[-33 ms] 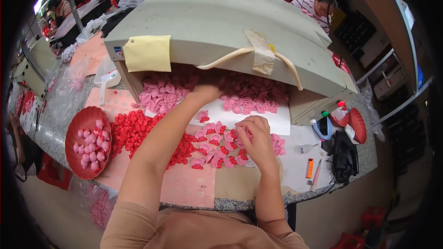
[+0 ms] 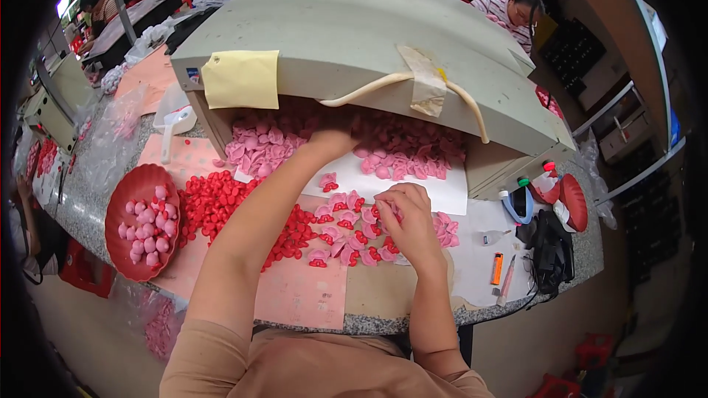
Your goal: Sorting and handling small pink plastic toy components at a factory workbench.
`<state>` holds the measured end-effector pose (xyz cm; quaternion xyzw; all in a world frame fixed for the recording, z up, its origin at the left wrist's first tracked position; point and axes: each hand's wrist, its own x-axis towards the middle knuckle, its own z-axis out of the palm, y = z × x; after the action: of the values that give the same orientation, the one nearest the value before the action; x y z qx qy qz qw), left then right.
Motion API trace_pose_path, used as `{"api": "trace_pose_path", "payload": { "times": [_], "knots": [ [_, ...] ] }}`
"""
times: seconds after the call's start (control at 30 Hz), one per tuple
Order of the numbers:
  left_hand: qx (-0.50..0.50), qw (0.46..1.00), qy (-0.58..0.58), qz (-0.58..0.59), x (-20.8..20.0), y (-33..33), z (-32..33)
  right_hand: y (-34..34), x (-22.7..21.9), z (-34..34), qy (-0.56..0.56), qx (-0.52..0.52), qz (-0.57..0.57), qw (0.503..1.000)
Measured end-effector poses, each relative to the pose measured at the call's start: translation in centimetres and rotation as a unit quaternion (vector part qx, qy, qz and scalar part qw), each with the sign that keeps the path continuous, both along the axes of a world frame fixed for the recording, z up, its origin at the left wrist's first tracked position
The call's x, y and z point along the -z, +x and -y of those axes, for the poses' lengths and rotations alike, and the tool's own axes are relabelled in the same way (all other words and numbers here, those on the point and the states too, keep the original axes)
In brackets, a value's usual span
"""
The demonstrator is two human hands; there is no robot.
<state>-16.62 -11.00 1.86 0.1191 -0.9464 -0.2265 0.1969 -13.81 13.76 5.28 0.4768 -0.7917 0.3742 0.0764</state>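
My left arm reaches under the grey metal hood (image 2: 295, 26), where my left hand (image 2: 335, 140) is among a heap of pink moulded pieces (image 2: 402, 155); its fingers are lost in shadow. Closer to me, my right hand (image 2: 411, 217) has its fingers curled around a pink piece (image 2: 395, 211), mostly covered by the fingers. Beneath and beside this hand lie several pink pieces with red parts attached (image 2: 346, 219). A large pile of small red pieces (image 2: 214, 199) spreads left of them, partly behind my left forearm.
At left stands a red scalloped dish (image 2: 118, 210) with round pink pieces; a white scoop (image 2: 173, 125) lies beyond it. To the right are a small clear bottle (image 2: 493, 237), an orange tube (image 2: 497, 268), a black bag (image 2: 552, 250) and red dishes (image 2: 573, 203). A co-worker (image 2: 509, 15) sits behind the hood.
The whole view has shifted slightly. Both hands keep the same places, the left under the hood and the right over the pink and red pieces.
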Motion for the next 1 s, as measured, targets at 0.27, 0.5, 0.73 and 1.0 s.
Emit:
{"api": "trace_pose_path", "payload": {
  "times": [0.27,0.5,0.73,1.0],
  "knots": [
    [-0.032,0.885,0.457,-0.083,-5.6,10.5,1.1,2.1,1.7,6.7,0.047,-0.167,-0.044,0.984],
    [0.064,0.584,0.744,-0.32,-2.4,19.1,-2.4,4.5,2.3,9.6,0.257,-0.147,-0.052,0.954],
    [0.034,0.59,0.765,-0.255,-1.6,20.1,-3.3,4.4,1.8,9.7,0.237,-0.159,-0.062,0.956],
    [0.057,0.74,0.668,-0.059,-0.4,18.9,-7.5,4.9,1.9,5.6,-0.151,-0.159,0.54,0.813]
  ]
}}
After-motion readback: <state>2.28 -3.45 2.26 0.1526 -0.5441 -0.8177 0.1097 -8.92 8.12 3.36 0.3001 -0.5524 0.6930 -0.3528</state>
